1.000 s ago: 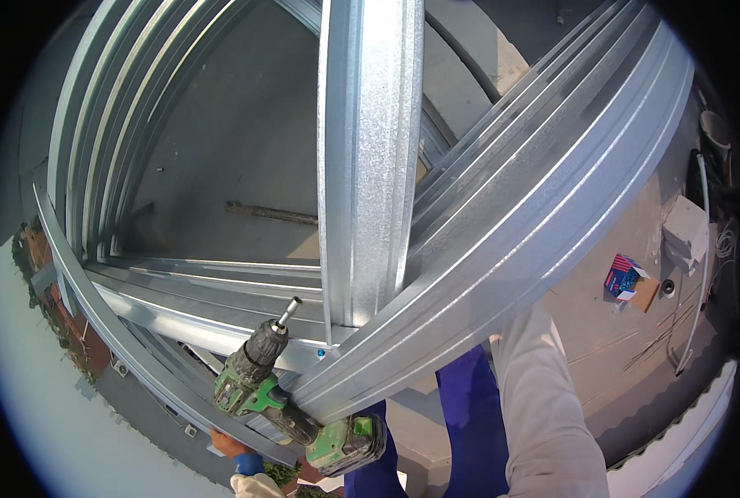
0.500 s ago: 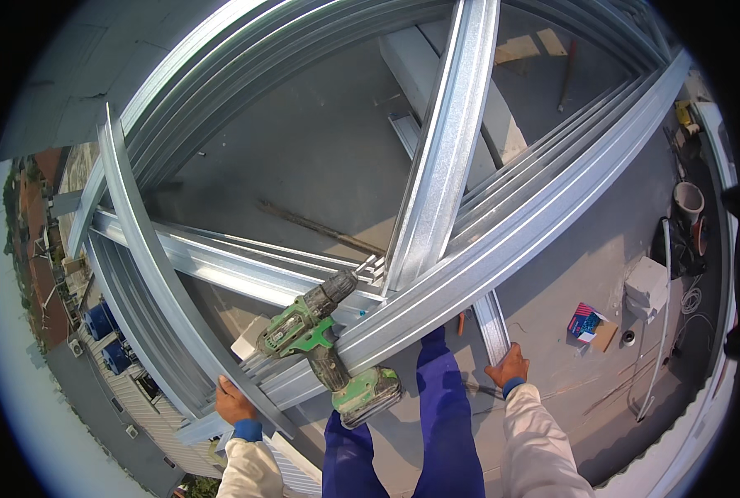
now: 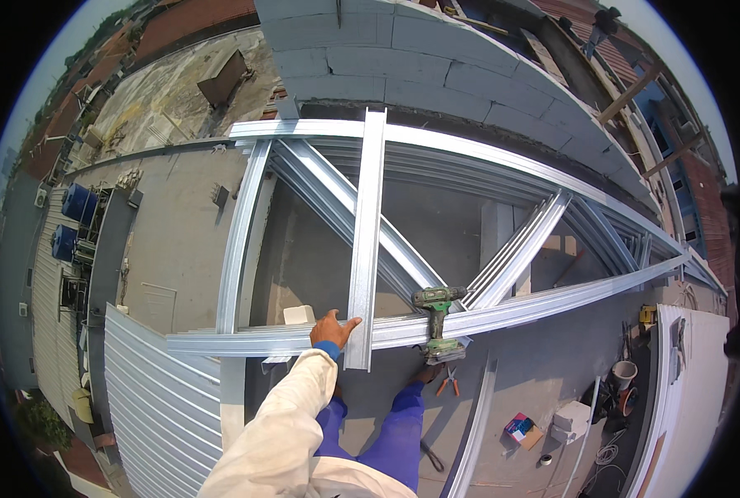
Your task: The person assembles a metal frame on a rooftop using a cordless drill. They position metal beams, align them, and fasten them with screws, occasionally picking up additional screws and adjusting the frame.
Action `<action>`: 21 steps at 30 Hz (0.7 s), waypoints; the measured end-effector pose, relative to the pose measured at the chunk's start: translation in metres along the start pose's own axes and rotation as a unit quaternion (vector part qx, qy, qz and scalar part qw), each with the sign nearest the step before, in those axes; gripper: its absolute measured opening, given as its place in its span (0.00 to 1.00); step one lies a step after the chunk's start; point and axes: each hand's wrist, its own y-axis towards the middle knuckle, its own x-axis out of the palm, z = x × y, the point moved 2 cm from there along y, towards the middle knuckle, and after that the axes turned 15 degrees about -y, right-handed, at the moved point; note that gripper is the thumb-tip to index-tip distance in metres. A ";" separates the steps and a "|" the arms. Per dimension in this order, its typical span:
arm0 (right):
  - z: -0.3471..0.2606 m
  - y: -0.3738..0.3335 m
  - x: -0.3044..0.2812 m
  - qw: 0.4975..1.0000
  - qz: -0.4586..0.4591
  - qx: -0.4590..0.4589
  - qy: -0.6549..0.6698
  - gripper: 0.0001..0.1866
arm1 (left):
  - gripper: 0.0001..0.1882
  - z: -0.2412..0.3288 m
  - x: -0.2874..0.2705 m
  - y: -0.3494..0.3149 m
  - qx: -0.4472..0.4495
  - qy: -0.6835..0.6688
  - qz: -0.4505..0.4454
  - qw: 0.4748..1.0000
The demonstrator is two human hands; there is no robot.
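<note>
My left hand (image 3: 332,330) lies on the lower rail (image 3: 262,342) of a stack of silver metal trusses, fingers apart. Its thumb reaches the edge of a loose metal channel (image 3: 366,232), which lies across the trusses from the upper rail to past the lower one. Just right of the channel, a green and black cordless drill (image 3: 437,319) sits on the lower rail. My right hand is out of view. Another metal channel (image 3: 475,432) lies on the floor beside my right leg. Orange-handled pliers (image 3: 448,382) are on the floor below the drill.
A grey block wall (image 3: 420,66) runs behind the trusses. Corrugated roofing (image 3: 158,390) is at lower left. On the right stand white blocks (image 3: 571,421), a small box (image 3: 522,430), a bucket (image 3: 624,373) and coiled wire (image 3: 606,454). Someone (image 3: 602,29) is far off at upper right.
The view now takes in more of the surroundings. The loose channel has shifted right along the trusses, nearer the drill. My right hand has let go of the floor channel and left view.
</note>
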 end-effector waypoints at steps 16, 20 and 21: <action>-0.114 -0.099 -0.120 0.930 0.242 -0.262 0.086 0.50 | 0.28 0.001 -0.050 -0.208 0.041 -0.199 -0.187 0.961; -0.249 -0.108 -0.109 0.906 0.155 -0.380 0.104 0.46 | 0.25 -0.007 -0.054 -0.224 0.059 -0.259 -0.222 0.938; -0.284 -0.117 -0.096 0.898 0.111 -0.407 0.122 0.45 | 0.25 -0.017 -0.060 -0.223 0.060 -0.296 -0.208 0.930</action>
